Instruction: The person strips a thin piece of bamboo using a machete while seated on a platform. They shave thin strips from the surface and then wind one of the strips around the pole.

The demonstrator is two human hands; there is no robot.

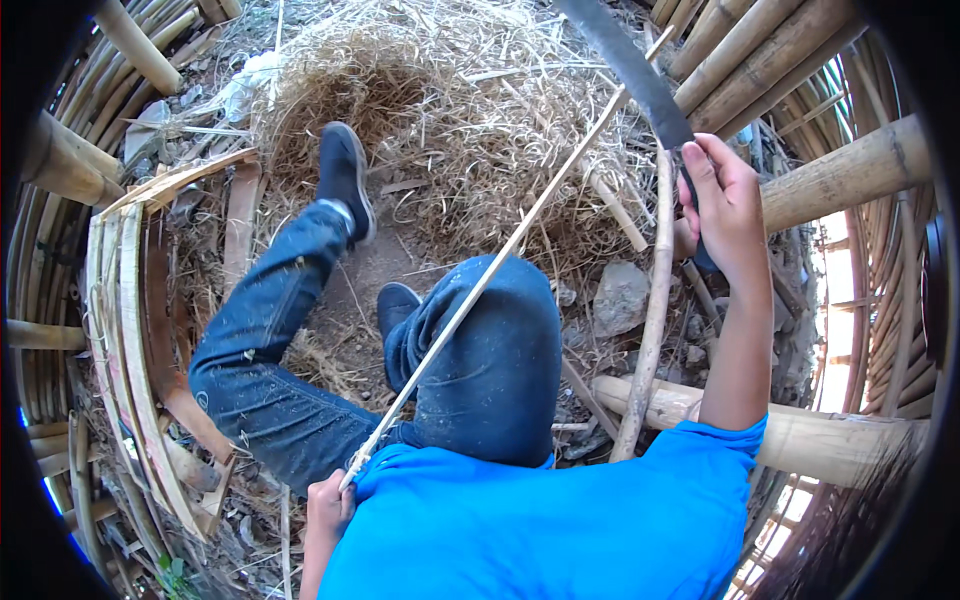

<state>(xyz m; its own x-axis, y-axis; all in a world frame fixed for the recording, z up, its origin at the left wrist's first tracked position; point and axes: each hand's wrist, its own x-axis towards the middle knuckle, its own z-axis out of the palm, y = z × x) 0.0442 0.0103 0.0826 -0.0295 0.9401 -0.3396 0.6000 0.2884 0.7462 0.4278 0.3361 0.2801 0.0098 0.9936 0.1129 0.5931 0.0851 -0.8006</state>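
A long machete point(632, 72) with a dark, curved blade is raised at the upper right. My right hand point(728, 195) is closed round its black handle, blade pointing up and away. Down at the lower left, my left hand point(326, 512) grips the near end of a thin pale bamboo strip point(508, 246). From there the strip slants up to the right across my bent right knee point(490, 365), its far part meeting the line of the blade. Whether blade and strip touch, I cannot tell. Part of the left hand's fingers is hidden.
Dry shavings point(440, 150) heap beyond my feet. Split bamboo slats point(135, 350) lean at the left. A stick point(650, 320), a grey rock point(620, 298) and a thick bamboo pole point(800, 435) lie to the right. Bamboo walls point(890, 280) rise on both sides.
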